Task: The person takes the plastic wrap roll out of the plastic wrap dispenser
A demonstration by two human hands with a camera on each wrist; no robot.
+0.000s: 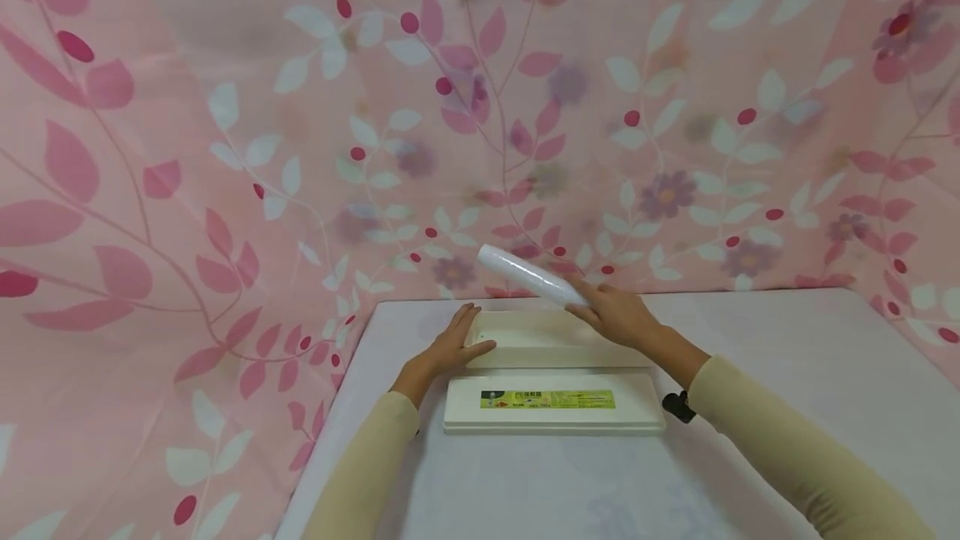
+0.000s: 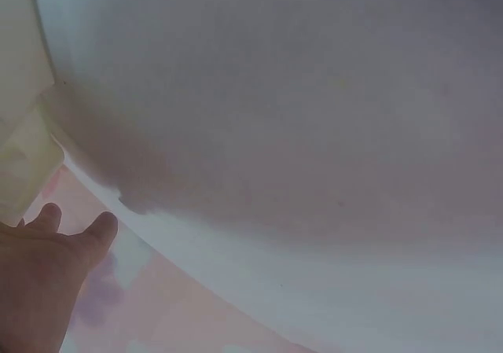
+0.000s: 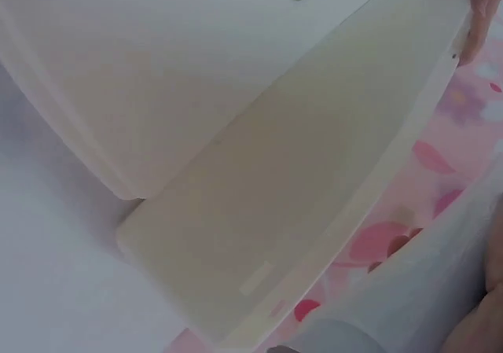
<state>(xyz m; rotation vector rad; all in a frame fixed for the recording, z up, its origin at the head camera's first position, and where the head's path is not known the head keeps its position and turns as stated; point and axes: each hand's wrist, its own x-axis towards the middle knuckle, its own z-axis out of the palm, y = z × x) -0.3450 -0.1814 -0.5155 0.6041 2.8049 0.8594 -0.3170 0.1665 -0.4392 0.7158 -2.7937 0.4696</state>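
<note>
A long cream plastic box [image 1: 558, 357] stands lidless at the back of the table, its hollow facing up. My left hand [image 1: 446, 346] rests at its left end, thumb along the near side and fingers stretched toward the far side. Above the box, my right hand [image 1: 618, 317] grips a roll of cling film [image 1: 528, 275] near one end; the roll slants up to the left. The right wrist view shows the film roll [image 3: 416, 282] beside the box's inside [image 3: 314, 125]. In front lies the matching lid [image 1: 555, 419], with a green-yellow label [image 1: 547, 400].
White cloth covers the table [image 1: 525, 486]. Pink leaf-patterned fabric [image 1: 480, 107] hangs behind it and along both sides. A small black device [image 1: 678, 407] sits by the right wrist, close to the lid's right end.
</note>
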